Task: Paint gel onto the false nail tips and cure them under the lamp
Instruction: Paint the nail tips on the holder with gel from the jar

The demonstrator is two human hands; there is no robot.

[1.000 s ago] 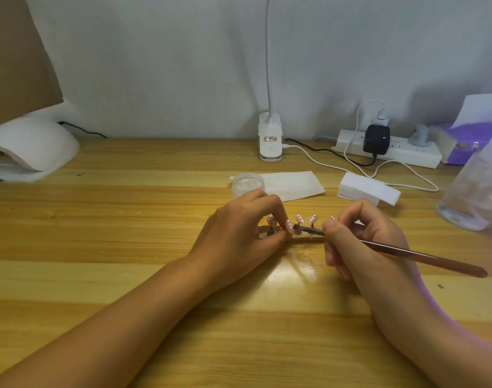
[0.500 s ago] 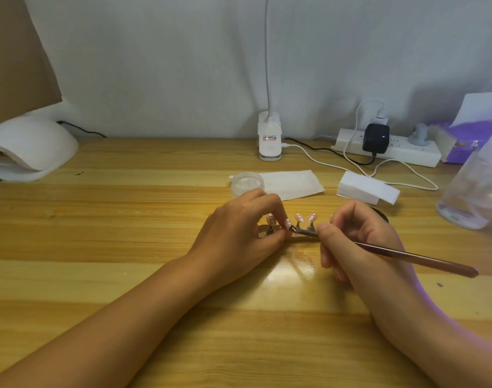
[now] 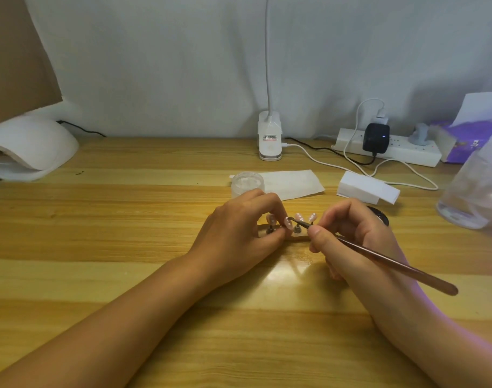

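Curled round a thin brush (image 3: 393, 261), my right hand (image 3: 359, 236) pinched it close to the bristle end, thumb and fingers tight on the shaft. Its copper-coloured handle stuck out to my right above the desk (image 3: 99, 247). My left hand (image 3: 239, 233) was curled as well, forefinger and thumb pinching one false nail tip (image 3: 289, 224) on its little stand, and the bristle end lay against that tip. Three other tips (image 3: 299, 217) stood on stands just beside it, one to its left and two to its right.

Just behind my left hand sat a small clear jar (image 3: 247, 182) at the left end of a sheet of paper (image 3: 292, 183). A white block (image 3: 367, 187) lay further right and a clear bottle (image 3: 474, 191) near the desk's right side. Against the wall stood a white clip lamp (image 3: 270, 138) and a power strip (image 3: 407, 151). The white curing lamp (image 3: 29, 144) sat far left, well apart from the tips.
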